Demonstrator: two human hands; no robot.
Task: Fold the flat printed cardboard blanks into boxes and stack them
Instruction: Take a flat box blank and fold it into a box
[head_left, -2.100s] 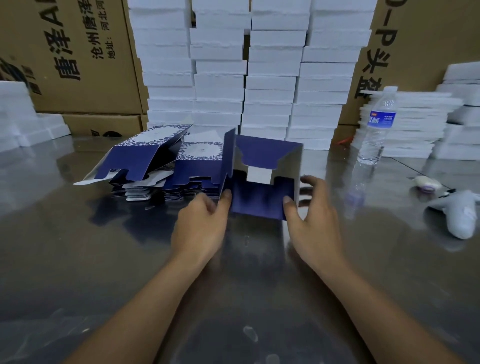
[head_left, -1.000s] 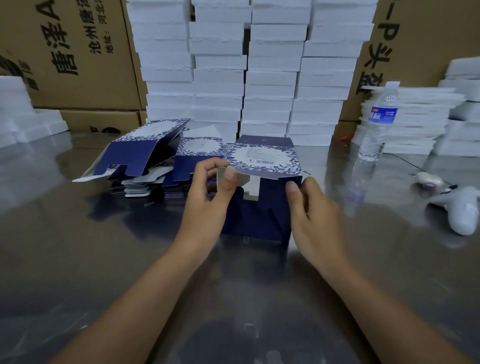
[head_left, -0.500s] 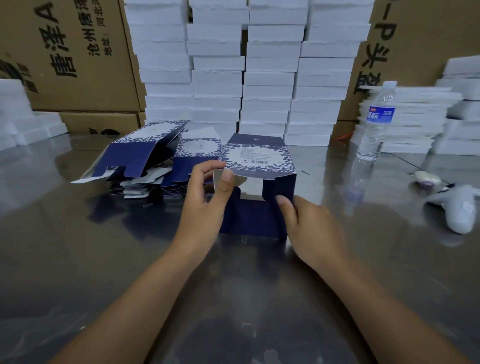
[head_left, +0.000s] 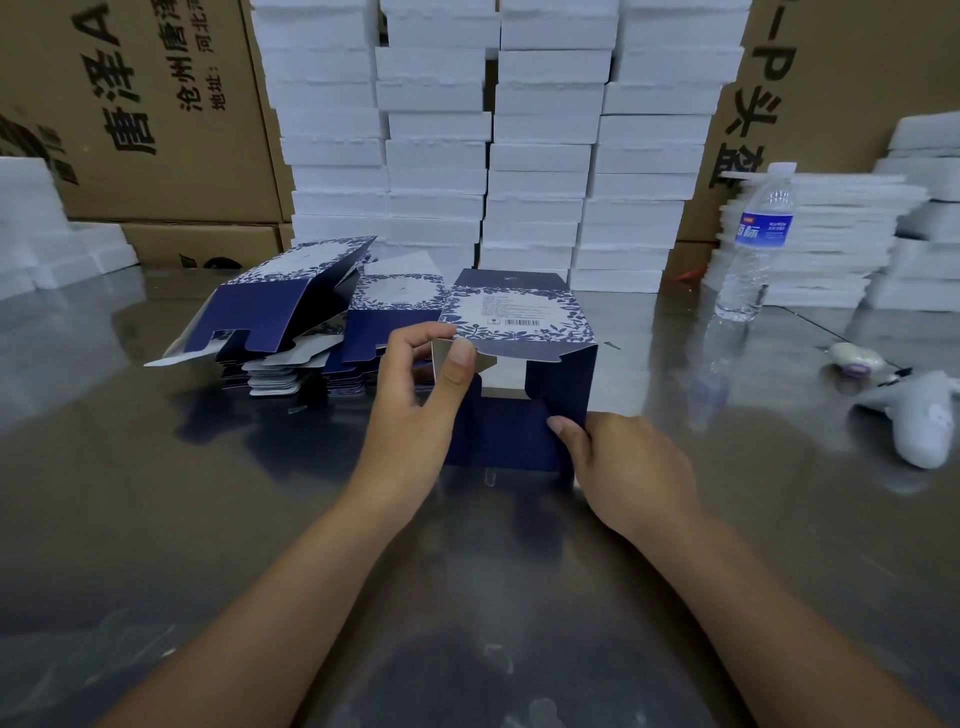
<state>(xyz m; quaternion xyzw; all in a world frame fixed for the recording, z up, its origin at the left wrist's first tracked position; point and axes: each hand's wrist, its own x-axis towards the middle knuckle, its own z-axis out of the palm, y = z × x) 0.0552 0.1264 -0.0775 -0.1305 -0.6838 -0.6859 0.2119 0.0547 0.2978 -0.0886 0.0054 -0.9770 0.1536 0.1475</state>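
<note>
The left hand pinches a grey-backed side flap between thumb and fingertips at the near left corner of the box. The right hand grips the box low at its near right corner. Its thumb is pressed on the dark blue front panel, and its fingers are hidden round the side wall.

The box looks light and is made of thin printed card. It should be stiff along its creases but easy to dent or bow across a flat panel. The glossy print may be a little slippery under dry fingers. The safest holds are probably the corners and fold lines, with each flap taken near its hinge, not at its tip.

The box stands on the shiny table, directly between the two hands and just beyond them. Its patterned panel faces up and its near end is not yet closed. To the left, near the left hand, lies the pile of flat blanks, with one part-opened blank propped on top. Stacks of white foam stand behind. A water bottle stands well off to the right.
</note>
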